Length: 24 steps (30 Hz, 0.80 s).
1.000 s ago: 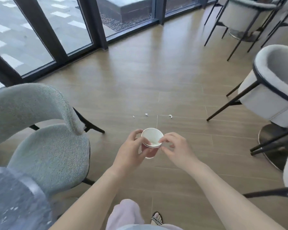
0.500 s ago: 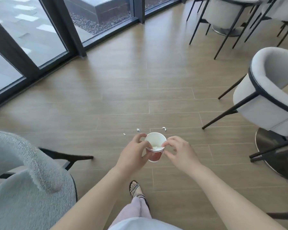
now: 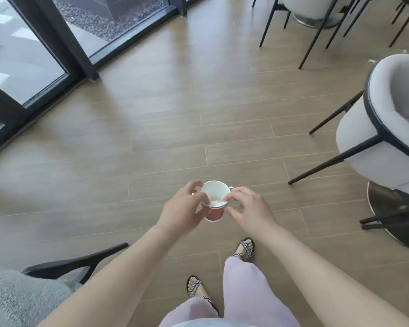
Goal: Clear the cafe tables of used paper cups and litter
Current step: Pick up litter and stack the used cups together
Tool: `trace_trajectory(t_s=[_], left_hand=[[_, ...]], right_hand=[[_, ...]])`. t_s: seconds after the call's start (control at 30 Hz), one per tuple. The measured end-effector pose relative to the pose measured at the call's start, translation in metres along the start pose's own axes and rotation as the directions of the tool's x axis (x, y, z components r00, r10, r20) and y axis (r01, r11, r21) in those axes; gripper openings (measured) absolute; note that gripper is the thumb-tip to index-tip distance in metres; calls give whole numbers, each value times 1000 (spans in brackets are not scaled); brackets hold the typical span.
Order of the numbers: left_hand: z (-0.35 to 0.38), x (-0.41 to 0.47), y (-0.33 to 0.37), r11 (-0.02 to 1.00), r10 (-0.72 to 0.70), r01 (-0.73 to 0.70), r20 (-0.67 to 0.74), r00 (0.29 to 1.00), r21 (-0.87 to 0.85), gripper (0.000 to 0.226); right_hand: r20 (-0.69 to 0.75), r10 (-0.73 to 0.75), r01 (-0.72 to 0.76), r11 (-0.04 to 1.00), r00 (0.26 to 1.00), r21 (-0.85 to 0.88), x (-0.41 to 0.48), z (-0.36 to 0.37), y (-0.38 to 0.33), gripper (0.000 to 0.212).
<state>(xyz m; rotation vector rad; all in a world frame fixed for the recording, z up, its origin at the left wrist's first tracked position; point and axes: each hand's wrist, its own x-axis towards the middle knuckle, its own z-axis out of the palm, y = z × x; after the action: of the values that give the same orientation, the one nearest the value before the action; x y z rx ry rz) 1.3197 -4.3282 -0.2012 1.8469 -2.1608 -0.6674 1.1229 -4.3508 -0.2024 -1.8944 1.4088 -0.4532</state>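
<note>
A paper cup (image 3: 214, 193), white inside and pink outside, seems nested in a second cup, with crumpled white paper at its bottom. My left hand (image 3: 183, 208) grips the cup's left side, thumb and fingers curled round it. My right hand (image 3: 248, 210) pinches the cup's right rim with fingertips. I hold it at waist height over the wooden floor. A small white scrap of litter (image 3: 231, 187) shows on the floor just past the rim; the cup and hands hide the floor beneath.
A white armchair (image 3: 387, 128) with black legs stands at right, near a round metal table base (image 3: 392, 208). A grey fuzzy chair (image 3: 21, 300) sits at bottom left, its black leg (image 3: 80, 260) jutting out. Glass doors with dark frames (image 3: 64, 38) line the left. More chairs (image 3: 305, 10) stand far back.
I have walked forward over the floor: the grey chair slid down and left out of view, the floor scraps now sit under the cup. Both hands keep hold of the cup.
</note>
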Motion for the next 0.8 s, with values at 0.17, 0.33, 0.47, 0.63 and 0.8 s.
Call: trace_trajectory(t_s=[0.17,0.33,0.47,0.63,0.8], left_hand=[[1,60,-21,997,-77,77,2,997,-13,11],[33,114,-60,989,-136,138,48,990,-53,13],[88,149,-113,987,-140,146,95,985,-60,16],[196,183,-193,982,-158,170,145,977,-78,19],[342,201,-265,968,-180,211,209,961,-134,19]], right_hand=[[47,-48,47,999,998,18,71,-2,24,15],[128,-29,31,999,991,-9,138,22,63,14],[141,13,-10,1000,990,-21,181,70,110,14],[165,82,-78,996,983,-33,218,164,203,14],[228,107,-82,990,968,-118,242,270,322,13]])
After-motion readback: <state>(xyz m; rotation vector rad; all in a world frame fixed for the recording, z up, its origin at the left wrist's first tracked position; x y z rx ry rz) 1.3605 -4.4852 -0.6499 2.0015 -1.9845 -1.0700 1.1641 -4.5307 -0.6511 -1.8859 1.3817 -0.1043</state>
